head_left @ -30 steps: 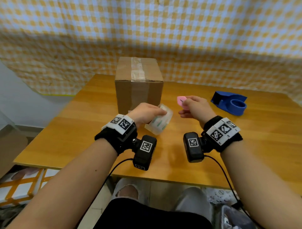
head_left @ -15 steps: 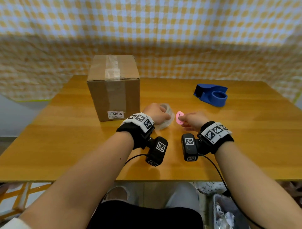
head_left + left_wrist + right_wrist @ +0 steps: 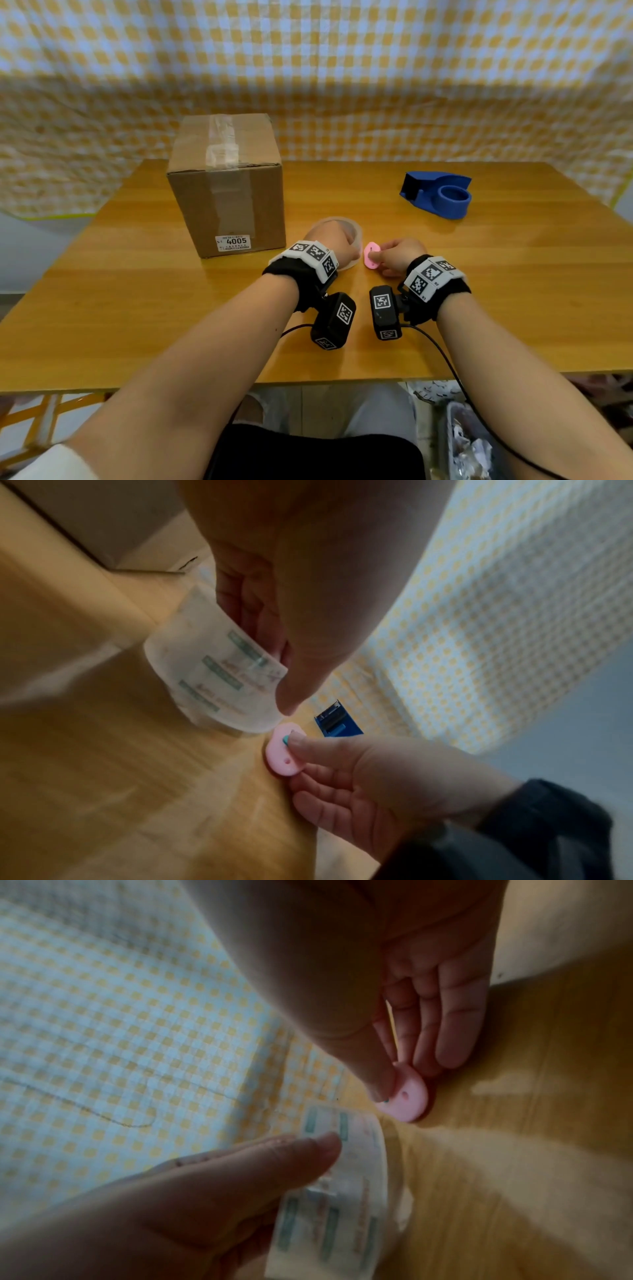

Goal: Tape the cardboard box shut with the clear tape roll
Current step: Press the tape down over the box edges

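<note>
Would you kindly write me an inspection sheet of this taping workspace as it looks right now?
Surface: wooden table, bare wood, glare patches.
Job's things: brown cardboard box upright at rear left, flaps closed, clear tape strip over top and front, label reading 4005; clear tape roll held at the table just right of the box.
Clutter: blue tape dispenser at rear right, no roll in it; small pink plastic cutter.
Hands: left hand grips the roll; right hand pinches the pink cutter beside it.
Cables: black cable from the right wrist camera runs off the near edge; another from the left.
Surroundings: yellow checked cloth backdrop.
</note>
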